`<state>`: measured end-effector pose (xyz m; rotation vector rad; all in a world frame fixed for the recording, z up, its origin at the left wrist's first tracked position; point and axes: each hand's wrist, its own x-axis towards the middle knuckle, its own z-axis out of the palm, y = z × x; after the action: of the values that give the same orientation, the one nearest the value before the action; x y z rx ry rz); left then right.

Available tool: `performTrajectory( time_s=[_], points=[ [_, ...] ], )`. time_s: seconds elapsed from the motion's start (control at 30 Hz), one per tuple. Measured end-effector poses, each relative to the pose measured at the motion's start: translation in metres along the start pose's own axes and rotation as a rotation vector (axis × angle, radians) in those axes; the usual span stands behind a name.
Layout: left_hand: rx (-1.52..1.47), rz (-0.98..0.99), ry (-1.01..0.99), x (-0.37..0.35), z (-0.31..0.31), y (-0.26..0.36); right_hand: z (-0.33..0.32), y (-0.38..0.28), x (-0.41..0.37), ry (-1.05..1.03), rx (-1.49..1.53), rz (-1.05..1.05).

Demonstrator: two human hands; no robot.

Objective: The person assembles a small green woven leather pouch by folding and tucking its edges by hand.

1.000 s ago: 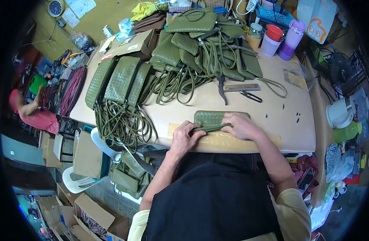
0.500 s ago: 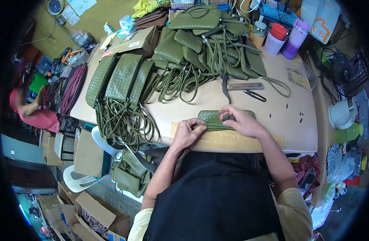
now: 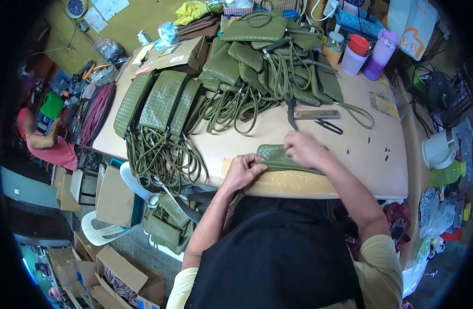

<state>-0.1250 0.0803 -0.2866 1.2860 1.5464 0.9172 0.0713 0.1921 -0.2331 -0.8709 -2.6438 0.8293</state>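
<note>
A green woven leather pouch (image 3: 269, 151) lies at the table's front edge, its long zip edge facing me. My left hand (image 3: 242, 172) pinches the left end of that edge between thumb and fingers. Over the pouch's right part is my right hand (image 3: 307, 151), somewhat blurred, its fingers curled closed; what they hold is hidden. Beneath the pouch's near side runs a worn tan strip (image 3: 298, 183). Beyond it lie a dark hammer-like tool (image 3: 291, 116), a flat metal bar (image 3: 319, 115) and a small black tool (image 3: 329, 126).
Green woven pouches (image 3: 236, 56) with straps are piled at the back. More pouches (image 3: 161, 103) stand at the left, straps hanging over the edge. A purple bottle (image 3: 379, 56) and a red cup (image 3: 358, 45) stand back right. Another person (image 3: 51, 144) is at far left.
My right hand has moved slightly up and right over the pouch, and the dark thing seen in it before is now hidden. My left hand keeps its pinch.
</note>
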Motion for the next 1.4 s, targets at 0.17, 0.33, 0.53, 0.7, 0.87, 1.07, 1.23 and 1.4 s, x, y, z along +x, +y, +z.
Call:
performTrajectory(
  time_s=[0.17,0.33,0.53,0.7,0.87,1.07,1.23,1.4],
  points=[
    [-0.055,-0.062,-0.047,-0.005,0.000,0.001,0.024,-0.021,0.013,0.080,0.257,-0.357],
    [-0.026,-0.047,-0.024,-0.005,0.001,0.000,0.018,-0.010,0.010,-0.125,0.146,-0.134],
    [-0.004,-0.059,-0.012,-0.004,-0.001,0.006,0.031,-0.023,0.016,-0.052,0.304,-0.227],
    [0.001,-0.065,-0.021,-0.005,-0.001,0.007,0.005,-0.004,0.009,-0.175,0.068,-0.163],
    [-0.026,-0.049,-0.025,-0.001,0.000,-0.004,0.030,-0.016,0.020,-0.147,0.230,-0.256],
    [-0.098,-0.135,-0.043,-0.006,-0.002,0.008,-0.022,0.022,0.000,-0.153,0.148,0.031],
    [-0.099,-0.038,-0.032,-0.003,0.003,0.003,0.012,0.005,0.006,0.010,0.368,-0.229],
    [-0.088,0.006,-0.057,-0.006,0.005,-0.001,0.030,-0.022,0.009,-0.065,0.250,-0.230]
  ],
)
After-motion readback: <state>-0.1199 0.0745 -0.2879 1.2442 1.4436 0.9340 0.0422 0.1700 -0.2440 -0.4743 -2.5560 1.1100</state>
